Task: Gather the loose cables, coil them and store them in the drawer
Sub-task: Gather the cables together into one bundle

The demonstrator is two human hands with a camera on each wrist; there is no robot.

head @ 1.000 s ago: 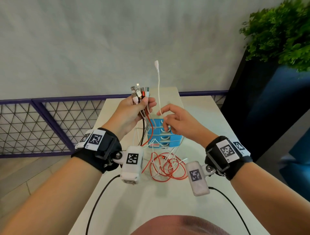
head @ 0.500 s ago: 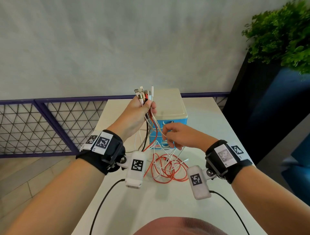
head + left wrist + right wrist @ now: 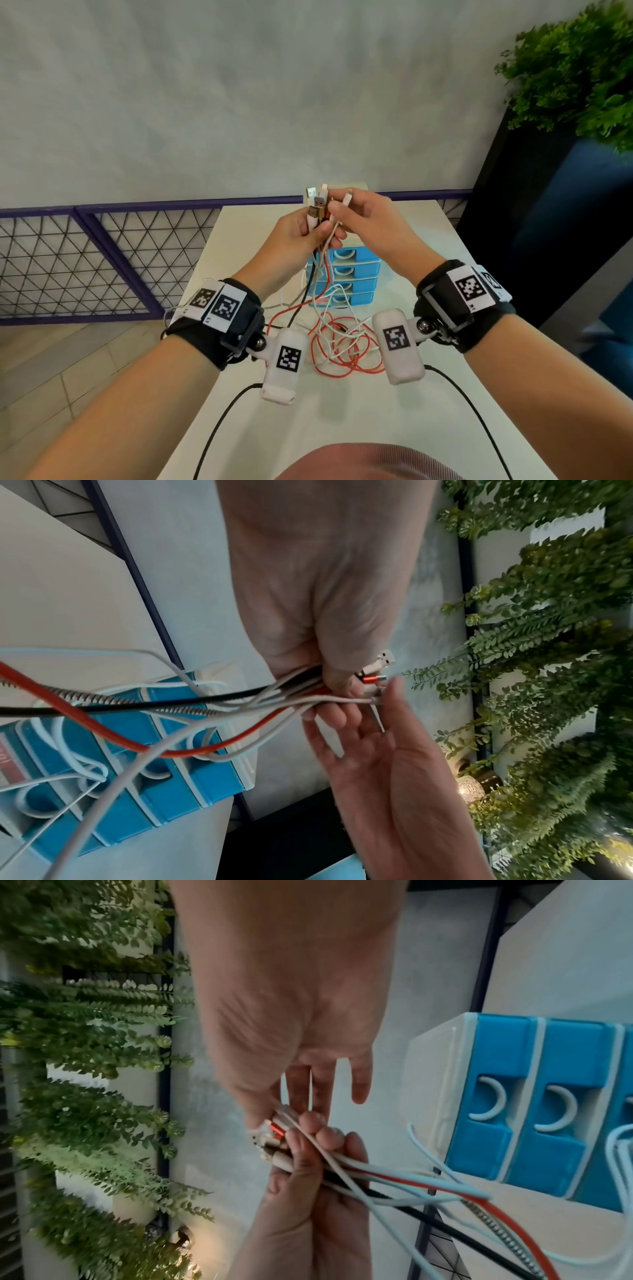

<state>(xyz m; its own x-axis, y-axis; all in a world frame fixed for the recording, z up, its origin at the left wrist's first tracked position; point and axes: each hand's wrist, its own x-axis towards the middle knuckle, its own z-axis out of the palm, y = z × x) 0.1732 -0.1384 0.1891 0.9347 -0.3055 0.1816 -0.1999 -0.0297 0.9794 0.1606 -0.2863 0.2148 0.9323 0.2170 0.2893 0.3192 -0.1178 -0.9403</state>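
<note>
Left wrist view alone shows drawer unit label.

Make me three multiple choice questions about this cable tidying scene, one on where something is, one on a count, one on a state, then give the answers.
1. Where does the tangle of red and white cables lie?
A. on the white table, in front of the blue plastic drawer unit
B. inside a drawer
C. on the floor

2. How many blue drawer fronts show on the unit in the head view?
A. two
B. four
C. six

3. What is the left hand doing?
A. resting flat
B. gripping a bundle of cable ends
C. pulling a drawer

Answers: 1 A, loops lie on the tabletop; 2 B, four stacked fronts; 3 B, fingers curl round the plugs.
</note>
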